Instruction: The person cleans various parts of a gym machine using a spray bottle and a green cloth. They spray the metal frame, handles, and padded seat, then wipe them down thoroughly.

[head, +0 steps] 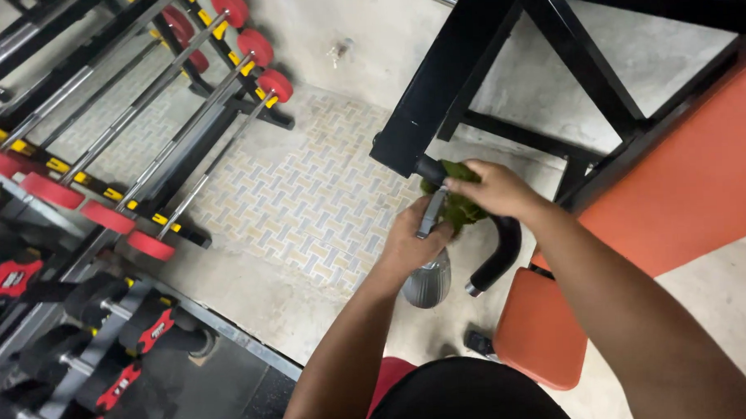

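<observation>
My left hand (411,241) grips the trigger head of a grey spray bottle (428,285), whose ribbed body hangs below my fist. My right hand (495,189) presses a green cloth (458,206) around the black curved handle (495,263) of a gym machine. The two hands almost touch, with the cloth between them. That handle runs out from a black steel frame (435,92) and ends in a chrome cap near the floor. Part of the cloth is hidden under my right fingers.
An orange padded bench (678,190) with an orange seat (543,332) fills the right side. On the left a rack (138,110) holds barbells with red ends. Black and red dumbbells (130,342) lie at lower left. Patterned floor tiles (307,203) lie between rack and machine.
</observation>
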